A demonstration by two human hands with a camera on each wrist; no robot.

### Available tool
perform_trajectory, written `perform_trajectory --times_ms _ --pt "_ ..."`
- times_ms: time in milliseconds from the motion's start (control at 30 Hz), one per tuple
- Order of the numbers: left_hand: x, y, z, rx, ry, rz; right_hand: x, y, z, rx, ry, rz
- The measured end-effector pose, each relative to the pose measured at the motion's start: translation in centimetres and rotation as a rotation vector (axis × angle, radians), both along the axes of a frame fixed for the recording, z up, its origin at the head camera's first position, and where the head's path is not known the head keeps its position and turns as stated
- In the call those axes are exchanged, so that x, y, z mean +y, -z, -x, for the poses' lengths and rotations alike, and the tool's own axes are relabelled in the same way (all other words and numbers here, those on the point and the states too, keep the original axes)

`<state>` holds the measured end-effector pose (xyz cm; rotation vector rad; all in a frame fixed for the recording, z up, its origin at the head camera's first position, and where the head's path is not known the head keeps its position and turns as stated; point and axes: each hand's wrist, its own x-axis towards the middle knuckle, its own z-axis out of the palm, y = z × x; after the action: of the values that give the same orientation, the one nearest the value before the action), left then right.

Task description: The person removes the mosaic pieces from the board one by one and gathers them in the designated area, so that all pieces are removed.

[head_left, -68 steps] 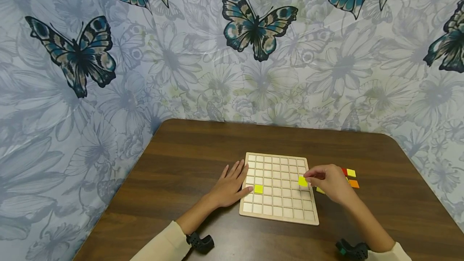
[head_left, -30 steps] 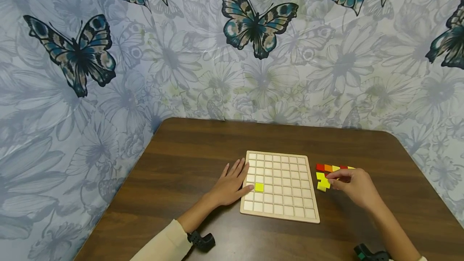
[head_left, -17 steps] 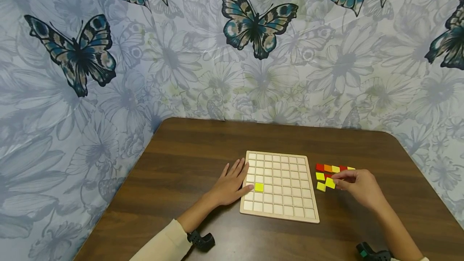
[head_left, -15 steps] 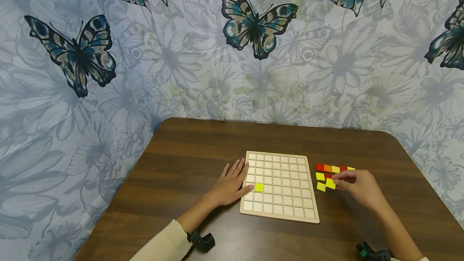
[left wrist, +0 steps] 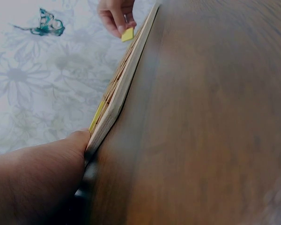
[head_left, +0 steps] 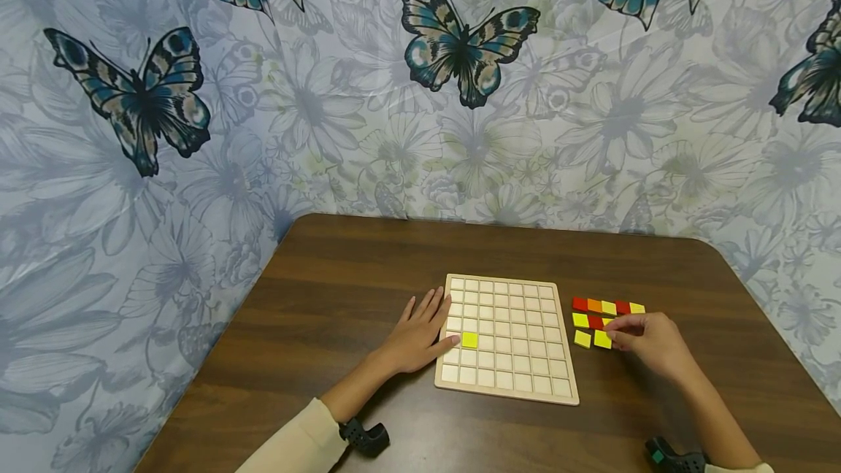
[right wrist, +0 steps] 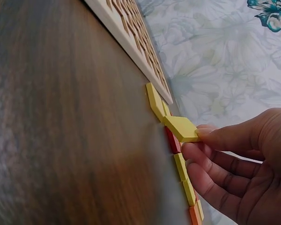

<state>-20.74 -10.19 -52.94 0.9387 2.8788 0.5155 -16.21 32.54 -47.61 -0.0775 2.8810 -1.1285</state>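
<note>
In the head view a pale wooden grid board (head_left: 507, 385) lies on the table, with one yellow square tile (head_left: 469, 340) in a cell near its left side. My left hand (head_left: 410, 338) rests along the board's left edge, fingers spread and straight, thumb over the rim. Right of the board, my right hand (head_left: 650, 341) pinches another yellow tile between thumb and fingers. The right wrist view shows this pinched tile (right wrist: 181, 128) tilted above a row of loose tiles. Beside it on the table is a yellow tile (head_left: 582, 339).
Red, orange and yellow tiles (head_left: 594, 306) lie in rows right of the board; my right hand partly hides some. The brown table (head_left: 368, 261) meets a butterfly-patterned cloth (head_left: 296, 130) behind. A black wrist device (head_left: 364, 438) sits on my left forearm.
My right hand has carried the yellow tile from over the board's right edge to the loose tiles, then shifted slightly nearer me, uncovering more tiles. My left hand has stayed in place.
</note>
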Motion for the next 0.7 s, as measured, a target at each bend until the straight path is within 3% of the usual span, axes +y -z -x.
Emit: perform_trajectory --times_ms 700 --pt "0.01 -0.11 -0.01 -0.004 0.003 0.001 -0.51 1.07 0.19 0.028 0.003 -0.047"
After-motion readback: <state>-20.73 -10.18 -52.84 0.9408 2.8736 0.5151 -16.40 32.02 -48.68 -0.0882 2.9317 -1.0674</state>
